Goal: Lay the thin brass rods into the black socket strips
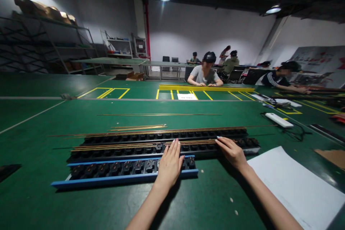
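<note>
Left fingers [174,148] open atop rods [107,146]; right fingers [228,144] touching, grip unclear; banner [318,57] lettering illegible.

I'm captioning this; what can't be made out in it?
In the head view:
Part of the long blue channel: covered by the left hand.
Print on the small white sheet: too small.
Flat black object: cut off by left edge.
Whether the right hand grips thin golden rods: fingers hide it.
</note>
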`<action>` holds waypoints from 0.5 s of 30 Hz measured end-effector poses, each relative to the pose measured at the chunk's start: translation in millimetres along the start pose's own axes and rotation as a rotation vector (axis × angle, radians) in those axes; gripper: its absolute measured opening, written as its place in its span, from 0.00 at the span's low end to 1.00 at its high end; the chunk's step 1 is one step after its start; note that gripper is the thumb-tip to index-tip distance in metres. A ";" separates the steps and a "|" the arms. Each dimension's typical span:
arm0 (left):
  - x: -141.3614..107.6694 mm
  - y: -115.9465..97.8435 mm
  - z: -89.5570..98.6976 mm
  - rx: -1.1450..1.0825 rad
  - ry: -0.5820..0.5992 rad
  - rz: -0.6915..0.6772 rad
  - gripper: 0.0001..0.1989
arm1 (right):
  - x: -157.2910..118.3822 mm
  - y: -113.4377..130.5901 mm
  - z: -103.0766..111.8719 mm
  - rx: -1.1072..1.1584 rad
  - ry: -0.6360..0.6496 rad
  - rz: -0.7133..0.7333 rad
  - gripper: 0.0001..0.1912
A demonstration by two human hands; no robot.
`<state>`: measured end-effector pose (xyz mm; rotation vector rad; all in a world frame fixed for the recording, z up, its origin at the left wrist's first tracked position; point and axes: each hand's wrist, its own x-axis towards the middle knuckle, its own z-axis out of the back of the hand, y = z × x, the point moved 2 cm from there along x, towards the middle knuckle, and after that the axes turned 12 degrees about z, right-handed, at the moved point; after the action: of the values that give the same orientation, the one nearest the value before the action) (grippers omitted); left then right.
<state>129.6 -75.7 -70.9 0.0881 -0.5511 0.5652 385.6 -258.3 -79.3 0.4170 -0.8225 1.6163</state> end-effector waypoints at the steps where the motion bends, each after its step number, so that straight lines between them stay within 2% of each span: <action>1: 0.1 0.0 -0.2 -0.003 -0.002 0.000 0.24 | -1.1 -1.0 1.0 0.003 -0.004 -0.009 0.19; 10: -0.1 -0.2 -2.2 0.009 0.001 -0.002 0.24 | -13.6 -16.7 22.9 -0.056 -0.038 -0.144 0.18; 15: 0.8 -0.4 -2.4 0.011 0.025 -0.008 0.24 | -23.9 -21.3 25.5 -0.100 -0.011 -0.183 0.17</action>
<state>131.6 -75.1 -72.5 0.0938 -0.5232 0.5607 406.9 -292.5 -72.0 0.4183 -0.8453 1.3988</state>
